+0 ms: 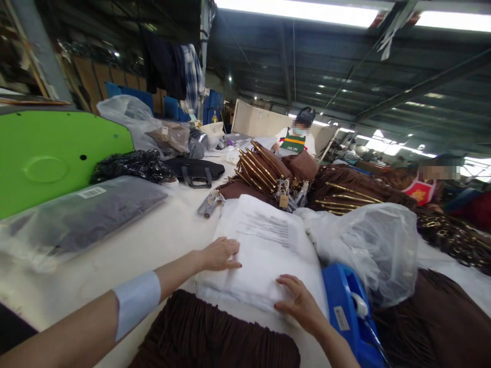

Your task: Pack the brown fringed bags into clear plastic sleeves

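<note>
A thick stack of clear plastic bags with printed text (264, 245) lies on the white table (153, 240) in front of me. My left hand (219, 254) rests on the stack's left edge, fingers curled over it. My right hand (298, 302) lies flat on the stack's near right corner, fingers stretched out. A brown fringed garment (215, 335) is spread just below the stack, near my arms.
A blue tape dispenser (351, 314) and a crumpled clear bag (368, 245) sit to the right. Brown garments on gold hangers (264, 171) pile behind. A bagged grey garment (80, 217), a green panel (46, 158) and a black bag (195, 170) are on the left. Two people work beyond.
</note>
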The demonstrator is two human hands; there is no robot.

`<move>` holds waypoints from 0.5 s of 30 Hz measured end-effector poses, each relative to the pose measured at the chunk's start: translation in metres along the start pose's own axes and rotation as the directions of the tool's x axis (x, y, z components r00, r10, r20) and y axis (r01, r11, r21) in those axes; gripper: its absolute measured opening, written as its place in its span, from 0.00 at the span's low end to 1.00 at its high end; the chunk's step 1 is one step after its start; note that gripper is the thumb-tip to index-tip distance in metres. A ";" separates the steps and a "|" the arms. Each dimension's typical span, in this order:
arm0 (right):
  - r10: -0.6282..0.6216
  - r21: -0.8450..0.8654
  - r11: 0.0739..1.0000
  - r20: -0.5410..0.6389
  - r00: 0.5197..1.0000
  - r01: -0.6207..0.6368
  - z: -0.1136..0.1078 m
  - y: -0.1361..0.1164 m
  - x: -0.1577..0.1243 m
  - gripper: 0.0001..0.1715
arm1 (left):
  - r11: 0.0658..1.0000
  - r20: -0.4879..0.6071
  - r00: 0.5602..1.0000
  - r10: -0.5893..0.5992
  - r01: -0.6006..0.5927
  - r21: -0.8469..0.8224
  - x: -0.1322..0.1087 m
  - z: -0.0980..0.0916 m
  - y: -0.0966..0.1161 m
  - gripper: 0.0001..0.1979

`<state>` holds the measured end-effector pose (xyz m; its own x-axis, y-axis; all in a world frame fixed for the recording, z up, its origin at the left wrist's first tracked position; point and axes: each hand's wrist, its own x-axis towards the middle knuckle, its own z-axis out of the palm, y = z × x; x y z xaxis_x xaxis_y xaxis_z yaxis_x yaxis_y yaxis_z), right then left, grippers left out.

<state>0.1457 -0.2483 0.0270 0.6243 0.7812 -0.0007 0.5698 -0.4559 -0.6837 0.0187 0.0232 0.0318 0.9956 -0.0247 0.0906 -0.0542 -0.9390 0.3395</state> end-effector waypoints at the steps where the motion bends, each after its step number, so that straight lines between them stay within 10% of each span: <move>1: 0.003 0.002 1.000 -0.010 1.000 -0.002 0.001 -0.001 -0.003 0.22 | 1.000 0.036 0.999 -0.006 0.006 -0.001 -0.003 -0.002 0.002 0.24; 4: 0.010 0.018 1.000 -0.042 0.999 -0.010 0.005 -0.001 -0.006 0.15 | 1.000 0.162 0.986 -0.024 0.024 -0.001 -0.009 -0.008 0.010 0.46; 8: 0.018 0.063 0.998 -0.071 0.997 -0.014 0.007 -0.002 -0.002 0.17 | 0.999 0.211 0.977 -0.003 -0.004 0.035 -0.014 -0.010 0.028 0.49; 15: 0.085 0.093 0.993 -0.177 0.980 -0.069 0.009 -0.011 0.003 0.10 | 0.990 0.076 0.993 0.095 -0.102 0.096 -0.010 0.003 0.049 0.07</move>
<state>0.1365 -0.2370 0.0281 0.7551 0.6517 0.0709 0.4733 -0.4671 -0.7469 0.0065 -0.0238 0.0443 0.9888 -0.1401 0.0508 -0.1482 -0.9601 0.2371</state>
